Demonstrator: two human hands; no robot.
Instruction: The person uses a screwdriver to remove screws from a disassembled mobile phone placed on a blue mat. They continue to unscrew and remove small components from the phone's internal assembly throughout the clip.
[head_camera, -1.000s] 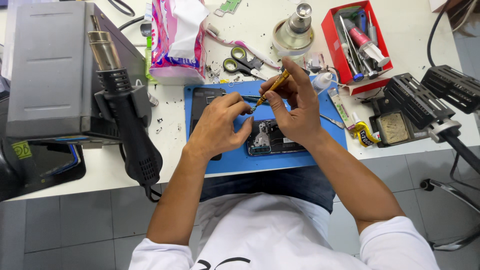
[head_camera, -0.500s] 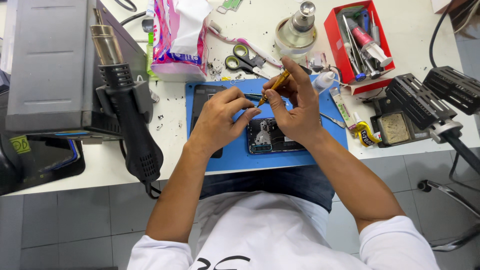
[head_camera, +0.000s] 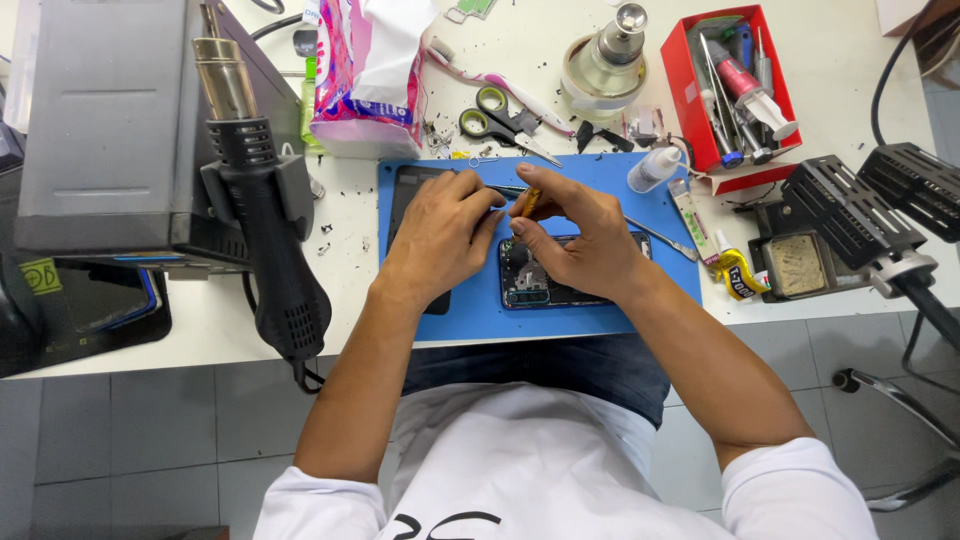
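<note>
Head view: the right hand (head_camera: 585, 240) pinches a slim yellow-handled screwdriver (head_camera: 527, 201) over the opened dark smartphone (head_camera: 560, 275) on the blue rubber mat (head_camera: 600, 175); the left hand (head_camera: 440, 235), fingers curled, touches its tip (steadying seems wise, keeping the tool upright).

You wear a white shirt (head_camera: 540, 470) with short sleeves (head_camera: 800, 495) that end above the elbows, leaving both forearms bare. A black curved mark (head_camera: 450, 525) sits on the chest near the bottom edge. Dark blue trousers (head_camera: 550, 365) show below the shirt. Your hands (head_camera: 440, 235) carry no gloves, rings or watch.
</note>
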